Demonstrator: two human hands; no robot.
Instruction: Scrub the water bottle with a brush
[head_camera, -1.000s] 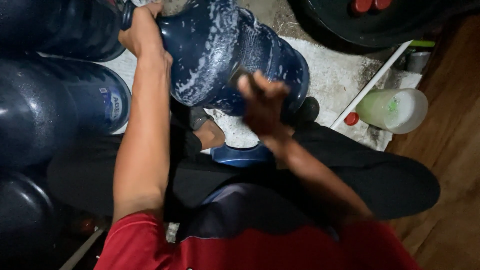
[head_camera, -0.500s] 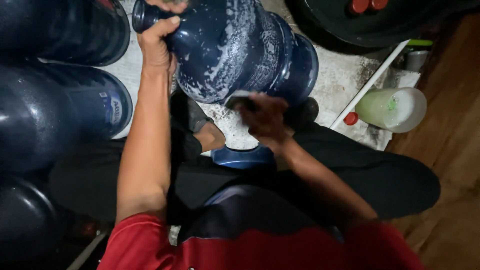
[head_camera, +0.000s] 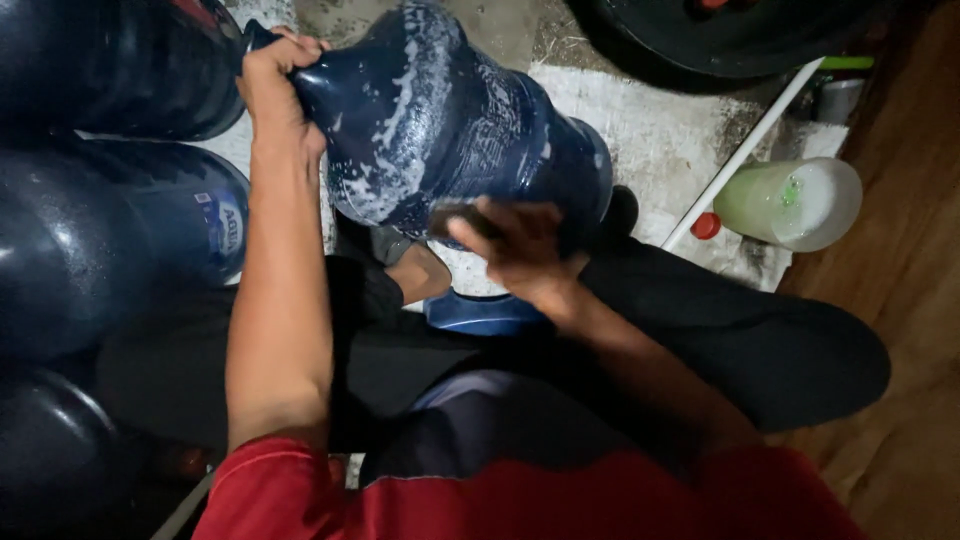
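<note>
Scrubbing a soapy blue water jug (head_camera: 450, 130) laid on its side across the lap, a seated person appears mid-wash. Stacked dark jugs (head_camera: 100, 240) stand at far left, one bearing a small white-and-blue label (head_camera: 228, 225). The left hand (head_camera: 272, 85) wraps closed around the jug's neck; the right hand (head_camera: 520, 250), blurred, closes on a dark scrubbing pad (head_camera: 452, 215) against the jug's side. Turning the jug to reach unwashed patches looks the likely next need. At right sits a pale green tub (head_camera: 790, 200) of suds, a red cap (head_camera: 705, 226) beside it.
</note>
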